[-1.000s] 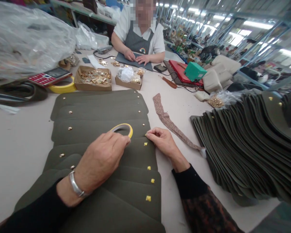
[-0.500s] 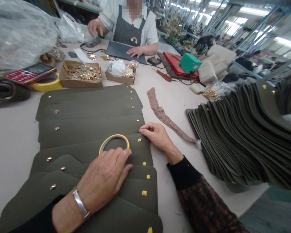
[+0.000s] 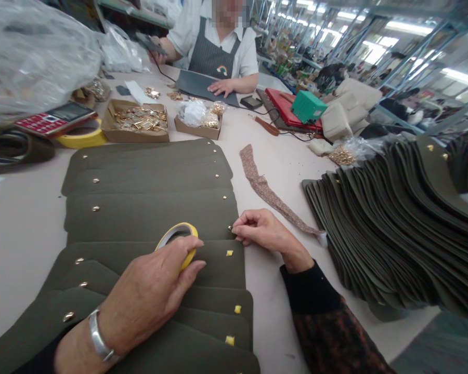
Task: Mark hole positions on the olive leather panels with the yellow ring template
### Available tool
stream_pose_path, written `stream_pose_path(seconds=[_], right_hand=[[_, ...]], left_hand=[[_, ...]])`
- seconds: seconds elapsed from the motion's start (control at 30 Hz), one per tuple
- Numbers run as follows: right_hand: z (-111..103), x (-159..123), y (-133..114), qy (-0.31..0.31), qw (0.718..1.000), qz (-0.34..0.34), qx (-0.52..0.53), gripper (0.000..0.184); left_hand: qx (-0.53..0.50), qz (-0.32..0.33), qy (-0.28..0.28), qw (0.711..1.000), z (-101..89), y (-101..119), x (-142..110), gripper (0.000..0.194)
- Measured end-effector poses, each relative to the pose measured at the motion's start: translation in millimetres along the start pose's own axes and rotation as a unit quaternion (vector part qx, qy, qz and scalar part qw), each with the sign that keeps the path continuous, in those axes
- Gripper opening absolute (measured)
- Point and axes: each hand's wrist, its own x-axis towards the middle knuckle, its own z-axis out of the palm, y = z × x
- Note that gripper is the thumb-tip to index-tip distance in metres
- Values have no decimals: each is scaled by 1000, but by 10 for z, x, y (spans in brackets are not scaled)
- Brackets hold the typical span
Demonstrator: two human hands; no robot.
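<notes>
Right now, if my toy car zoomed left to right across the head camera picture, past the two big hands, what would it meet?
Silver bracelet → left hand → the little yellow piece nearest the right hand → right hand → big stack of dark green pieces.

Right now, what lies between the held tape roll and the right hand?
The head view shows an olive-green panel, then a golden stud beside the right hand.
</notes>
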Motion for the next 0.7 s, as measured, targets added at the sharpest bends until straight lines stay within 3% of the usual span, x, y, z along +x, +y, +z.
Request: stream_pose_path(seconds=[0.1,0.3,0.53,0.7], right_hand=[[-16,10,5,26,999,13,30,15],[50,18,-5,25,999,11,-36,13],[144,-4,-18,53,987,-44,-143,12],[196,10,-67,84,953,-103,-271,13]], left_hand=[[2,13,27,1000,32,-27,54,18],[29,56,51,997,-5,-9,144,15],[119,33,-69,990,101,-15,188,16],[123,23,-78,989,122,-12,205,15]])
